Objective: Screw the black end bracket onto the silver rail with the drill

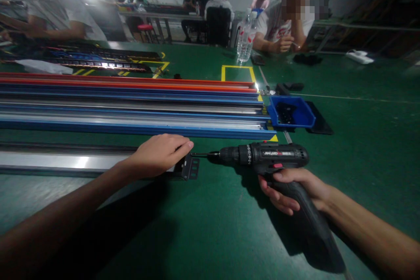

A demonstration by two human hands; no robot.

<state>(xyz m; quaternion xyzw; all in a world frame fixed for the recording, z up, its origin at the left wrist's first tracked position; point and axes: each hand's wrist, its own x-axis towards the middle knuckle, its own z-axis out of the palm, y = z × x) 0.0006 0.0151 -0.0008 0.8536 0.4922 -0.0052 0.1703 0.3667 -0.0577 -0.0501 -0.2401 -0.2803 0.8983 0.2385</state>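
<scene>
Drill (278, 156) in right hand (310, 182), grip wrapped round handle (315, 227); bit (201, 155) points left, roughly along metal channel's (65, 161) long axis, tip at end bracket (193, 169). Left hand (159, 154), nearer bracket, rests over channel; cannot tell whether its grip closes.

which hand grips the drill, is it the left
No, the right hand grips the drill; the left hand lies on the metal bar.
</scene>
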